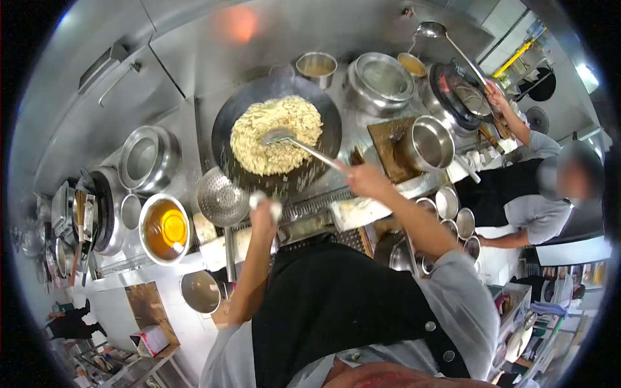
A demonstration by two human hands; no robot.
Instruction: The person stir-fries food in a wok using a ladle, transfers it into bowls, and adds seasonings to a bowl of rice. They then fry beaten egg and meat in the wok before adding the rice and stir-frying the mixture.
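Observation:
A large black wok point(223, 139) holds a heap of pale yellow fried rice point(259, 123), with loose grains scattered near its front rim. In my right hand point(370, 181) is the handle of a metal ladle point(307, 149), its bowl resting on the rice. My left hand point(262, 223) is closed on a folded white cloth point(274, 208) at the wok's near edge; the part of the rim under the cloth is hidden. Just left of that hand lies a round perforated strainer point(223, 197), its handle pointing toward me.
Left of the strainer stands a bowl of orange-yellow liquid point(166, 229), near a lidded steel pot point(147, 158). Beyond the wok are a small steel pot point(317, 68) and another large pot point(381, 84). A steel saucepan point(432, 143) sits at right. A co-worker point(537, 181) holds a ladle there.

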